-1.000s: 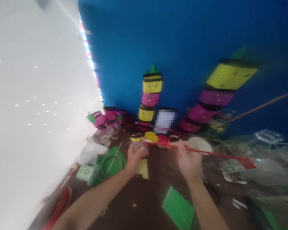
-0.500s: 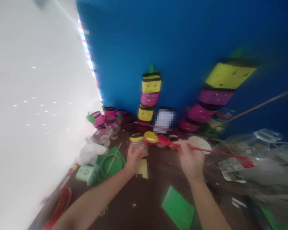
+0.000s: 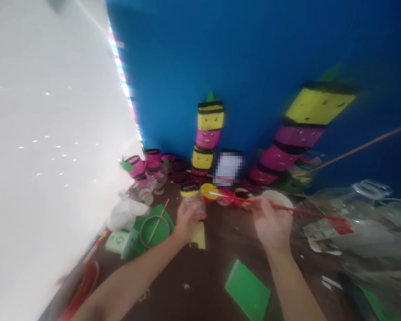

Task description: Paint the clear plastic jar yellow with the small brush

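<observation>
My left hand (image 3: 187, 221) is wrapped round a clear plastic jar (image 3: 195, 203) with a black rim and a yellow painted band below it. My right hand (image 3: 272, 222) pinches a long red paintbrush (image 3: 304, 213). The brush tip is at the yellow paint cup (image 3: 209, 191), to the right of the jar; whether it touches the paint I cannot tell. Beside that cup sits a pink paint cup (image 3: 225, 197). A dark paint cup (image 3: 242, 196) stands farther right, partly behind the brush.
Painted jar stacks with faces, a middle stack (image 3: 207, 138) and a right stack (image 3: 297, 129), stand by the blue wall. Pink jars (image 3: 153, 159) crowd the back left. Clear plastic containers (image 3: 372, 189) fill the right. A green sheet (image 3: 248, 290) lies in front.
My right hand has shifted slightly to the right with the paintbrush, drawing its tip back a little. My left hand holds the jar in nearly the same place.
</observation>
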Demonstrator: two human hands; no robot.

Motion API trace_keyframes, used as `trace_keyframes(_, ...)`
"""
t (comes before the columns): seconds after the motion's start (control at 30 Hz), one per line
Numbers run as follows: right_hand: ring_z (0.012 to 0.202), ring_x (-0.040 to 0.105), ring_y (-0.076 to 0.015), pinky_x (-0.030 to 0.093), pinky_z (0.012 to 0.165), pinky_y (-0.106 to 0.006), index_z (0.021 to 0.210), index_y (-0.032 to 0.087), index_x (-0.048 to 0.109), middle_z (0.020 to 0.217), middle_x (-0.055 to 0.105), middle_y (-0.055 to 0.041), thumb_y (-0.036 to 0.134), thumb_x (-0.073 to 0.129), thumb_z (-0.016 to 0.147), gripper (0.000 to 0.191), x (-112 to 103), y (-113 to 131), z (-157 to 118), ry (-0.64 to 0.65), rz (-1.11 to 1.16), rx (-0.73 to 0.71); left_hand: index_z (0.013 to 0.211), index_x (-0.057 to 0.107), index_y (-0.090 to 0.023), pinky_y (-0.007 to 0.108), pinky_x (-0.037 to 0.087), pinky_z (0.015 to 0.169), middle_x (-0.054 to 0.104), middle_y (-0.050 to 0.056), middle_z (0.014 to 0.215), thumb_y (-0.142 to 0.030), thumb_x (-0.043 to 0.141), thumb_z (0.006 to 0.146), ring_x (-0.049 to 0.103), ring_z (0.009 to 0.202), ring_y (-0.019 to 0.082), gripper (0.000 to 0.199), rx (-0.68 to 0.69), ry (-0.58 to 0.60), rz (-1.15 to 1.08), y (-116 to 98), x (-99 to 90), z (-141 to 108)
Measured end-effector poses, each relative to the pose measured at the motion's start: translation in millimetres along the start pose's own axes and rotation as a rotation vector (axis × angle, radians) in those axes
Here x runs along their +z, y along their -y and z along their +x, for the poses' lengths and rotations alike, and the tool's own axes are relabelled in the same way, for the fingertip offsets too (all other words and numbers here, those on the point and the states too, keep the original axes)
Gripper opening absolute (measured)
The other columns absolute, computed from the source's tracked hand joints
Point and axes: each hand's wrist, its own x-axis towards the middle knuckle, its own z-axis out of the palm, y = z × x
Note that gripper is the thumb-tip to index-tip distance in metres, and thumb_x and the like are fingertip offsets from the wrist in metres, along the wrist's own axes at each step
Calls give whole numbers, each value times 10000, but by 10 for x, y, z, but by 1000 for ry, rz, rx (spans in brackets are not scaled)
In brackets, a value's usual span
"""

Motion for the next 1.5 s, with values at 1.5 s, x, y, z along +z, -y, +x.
trace_keyframes(1.5, 614, 625, -155, 534, 571, -305, 739, 198, 629, 703, 647, -23, 367, 677, 710, 178, 15, -82, -10, 111, -10, 101, 943, 574, -164, 248, 450, 572, 626, 9, 769, -339, 763, 555, 582, 603, 108, 466, -39, 17, 33, -38, 18, -25)
